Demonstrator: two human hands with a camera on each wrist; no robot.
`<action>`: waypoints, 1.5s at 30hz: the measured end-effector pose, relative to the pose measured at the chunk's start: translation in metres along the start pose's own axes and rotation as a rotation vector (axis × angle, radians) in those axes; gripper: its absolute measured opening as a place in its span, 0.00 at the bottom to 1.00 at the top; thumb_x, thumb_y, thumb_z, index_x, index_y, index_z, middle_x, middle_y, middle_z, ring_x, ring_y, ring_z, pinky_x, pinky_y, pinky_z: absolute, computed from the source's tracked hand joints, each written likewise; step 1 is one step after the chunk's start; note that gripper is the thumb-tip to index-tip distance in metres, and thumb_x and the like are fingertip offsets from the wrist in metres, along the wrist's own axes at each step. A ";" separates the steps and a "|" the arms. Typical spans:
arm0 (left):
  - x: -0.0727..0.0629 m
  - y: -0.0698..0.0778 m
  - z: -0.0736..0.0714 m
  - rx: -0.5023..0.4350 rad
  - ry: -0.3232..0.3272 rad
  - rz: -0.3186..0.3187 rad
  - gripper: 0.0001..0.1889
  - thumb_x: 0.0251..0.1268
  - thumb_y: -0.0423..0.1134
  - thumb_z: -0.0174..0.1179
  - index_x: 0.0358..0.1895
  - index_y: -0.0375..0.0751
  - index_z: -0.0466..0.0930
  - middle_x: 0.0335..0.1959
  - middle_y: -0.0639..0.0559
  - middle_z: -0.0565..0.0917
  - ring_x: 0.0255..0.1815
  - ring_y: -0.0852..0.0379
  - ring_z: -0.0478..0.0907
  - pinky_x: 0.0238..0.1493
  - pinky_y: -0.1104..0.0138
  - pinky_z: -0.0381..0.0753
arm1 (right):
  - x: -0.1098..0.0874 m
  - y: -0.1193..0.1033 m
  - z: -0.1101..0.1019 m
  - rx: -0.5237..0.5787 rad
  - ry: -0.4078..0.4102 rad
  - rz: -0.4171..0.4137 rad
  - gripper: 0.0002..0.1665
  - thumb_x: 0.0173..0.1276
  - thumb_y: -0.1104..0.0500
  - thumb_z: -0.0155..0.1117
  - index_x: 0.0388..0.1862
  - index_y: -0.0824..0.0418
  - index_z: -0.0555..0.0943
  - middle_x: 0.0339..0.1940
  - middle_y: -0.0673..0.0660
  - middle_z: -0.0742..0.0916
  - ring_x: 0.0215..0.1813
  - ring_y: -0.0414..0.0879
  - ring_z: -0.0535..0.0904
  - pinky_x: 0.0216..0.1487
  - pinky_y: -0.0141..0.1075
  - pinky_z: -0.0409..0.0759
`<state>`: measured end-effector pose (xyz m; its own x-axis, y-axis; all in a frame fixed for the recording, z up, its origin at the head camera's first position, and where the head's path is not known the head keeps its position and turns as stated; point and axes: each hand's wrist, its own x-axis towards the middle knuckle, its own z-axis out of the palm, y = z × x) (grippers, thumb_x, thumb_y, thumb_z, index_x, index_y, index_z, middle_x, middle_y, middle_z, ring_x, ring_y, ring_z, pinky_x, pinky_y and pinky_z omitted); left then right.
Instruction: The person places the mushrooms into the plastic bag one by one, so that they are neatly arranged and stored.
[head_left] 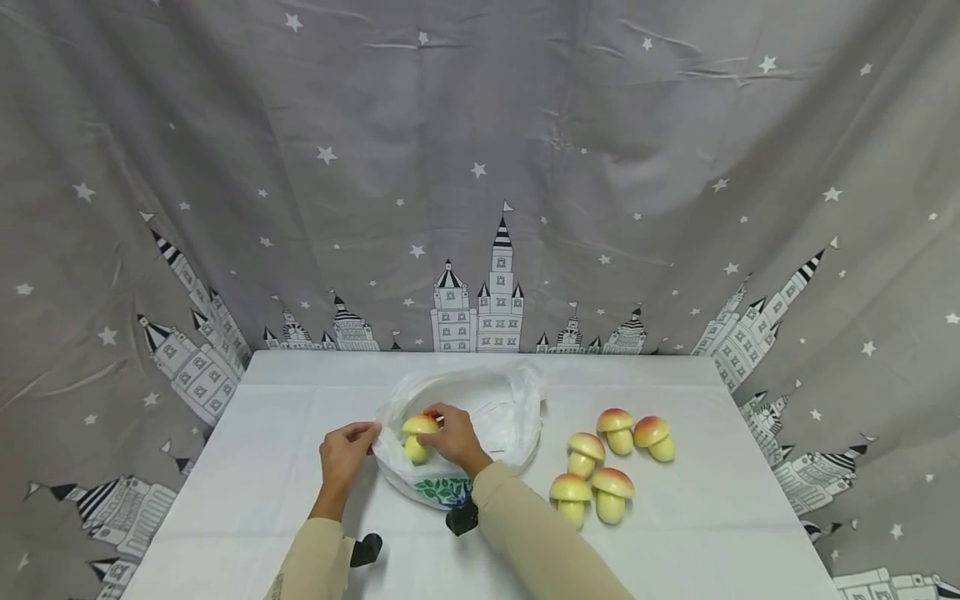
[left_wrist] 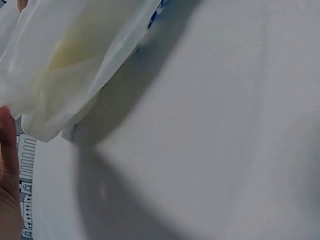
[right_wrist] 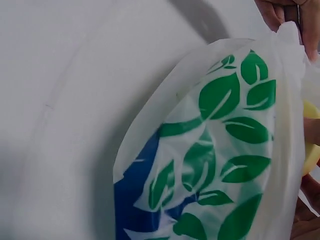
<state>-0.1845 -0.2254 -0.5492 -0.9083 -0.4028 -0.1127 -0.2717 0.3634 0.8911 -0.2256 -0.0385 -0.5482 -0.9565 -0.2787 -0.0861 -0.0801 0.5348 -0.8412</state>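
A white plastic bag (head_left: pixel 517 417) printed with green leaves and blue lies with its mouth wide at the middle of the table. My left hand (head_left: pixel 347 454) pinches the bag's left rim between thumb and fingers. Inside the bag's mouth, my right hand (head_left: pixel 453 435) holds a toy mushroom (head_left: pixel 418 427) with a yellow stem and yellow-red cap. The left wrist view shows a yellow shape (left_wrist: pixel 75 50) through the thin plastic. In the right wrist view, the leaf-printed side of the bag (right_wrist: pixel 200 150) hides most of the mushroom (right_wrist: pixel 311 142).
Several more toy mushrooms stand or lean in a loose group right of the bag, among them a front one (head_left: pixel 611 496) and a far right one (head_left: pixel 655 437). A white cloth covers the table (head_left: pixel 712 533). Behind hangs a grey curtain (head_left: pixel 600 167) with stars and castles.
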 end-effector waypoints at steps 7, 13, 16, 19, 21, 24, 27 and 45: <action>-0.002 -0.002 0.002 -0.003 -0.006 0.007 0.15 0.63 0.38 0.62 0.43 0.27 0.83 0.30 0.44 0.86 0.23 0.66 0.77 0.27 0.77 0.75 | -0.003 0.006 0.010 0.006 0.003 0.030 0.22 0.55 0.61 0.74 0.50 0.61 0.81 0.44 0.53 0.83 0.44 0.45 0.77 0.45 0.35 0.77; -0.004 0.001 0.005 -0.005 -0.005 0.014 0.14 0.63 0.38 0.62 0.43 0.27 0.83 0.29 0.43 0.85 0.23 0.64 0.78 0.27 0.76 0.76 | -0.007 0.005 0.011 0.028 0.013 0.014 0.21 0.55 0.62 0.74 0.49 0.62 0.81 0.44 0.53 0.83 0.45 0.45 0.78 0.47 0.36 0.77; -0.005 0.002 0.006 0.004 -0.003 0.014 0.14 0.63 0.38 0.62 0.43 0.27 0.83 0.30 0.42 0.85 0.24 0.64 0.78 0.27 0.76 0.76 | -0.009 0.004 0.009 0.011 0.006 0.014 0.21 0.56 0.62 0.73 0.50 0.61 0.81 0.44 0.53 0.83 0.44 0.44 0.77 0.46 0.35 0.77; -0.005 0.002 0.006 0.010 -0.005 0.016 0.15 0.63 0.38 0.63 0.43 0.27 0.84 0.30 0.43 0.85 0.24 0.64 0.77 0.27 0.76 0.75 | -0.010 0.002 0.008 -0.009 -0.006 0.024 0.23 0.56 0.60 0.73 0.52 0.61 0.80 0.46 0.53 0.83 0.44 0.43 0.77 0.48 0.35 0.77; -0.005 0.002 0.007 0.012 -0.008 0.017 0.15 0.63 0.39 0.63 0.43 0.27 0.84 0.30 0.43 0.85 0.24 0.64 0.77 0.27 0.76 0.75 | -0.010 0.000 0.007 -0.021 -0.018 0.033 0.25 0.56 0.60 0.73 0.54 0.60 0.79 0.48 0.54 0.83 0.46 0.44 0.77 0.50 0.36 0.77; -0.003 0.002 0.006 0.013 -0.008 0.018 0.15 0.63 0.39 0.63 0.43 0.28 0.84 0.30 0.44 0.85 0.24 0.63 0.77 0.27 0.75 0.75 | -0.007 -0.002 0.004 -0.041 -0.038 0.016 0.29 0.55 0.58 0.75 0.56 0.60 0.78 0.51 0.55 0.83 0.50 0.47 0.77 0.54 0.39 0.76; -0.002 0.001 0.005 0.020 -0.010 0.017 0.15 0.64 0.40 0.63 0.44 0.29 0.84 0.31 0.45 0.86 0.25 0.63 0.78 0.28 0.75 0.75 | -0.007 -0.005 -0.001 -0.075 -0.046 -0.021 0.30 0.55 0.57 0.75 0.57 0.60 0.77 0.52 0.57 0.83 0.54 0.50 0.77 0.56 0.40 0.75; -0.002 0.004 0.000 0.021 -0.016 -0.016 0.15 0.66 0.41 0.61 0.45 0.29 0.83 0.34 0.42 0.85 0.28 0.61 0.79 0.30 0.75 0.74 | -0.016 0.015 -0.065 0.146 0.003 -0.143 0.28 0.58 0.62 0.72 0.58 0.65 0.77 0.58 0.65 0.80 0.59 0.59 0.76 0.56 0.46 0.77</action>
<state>-0.1835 -0.2230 -0.5450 -0.9090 -0.3947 -0.1340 -0.2925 0.3751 0.8796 -0.2301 0.0257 -0.5253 -0.9391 -0.3412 0.0412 -0.1739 0.3686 -0.9132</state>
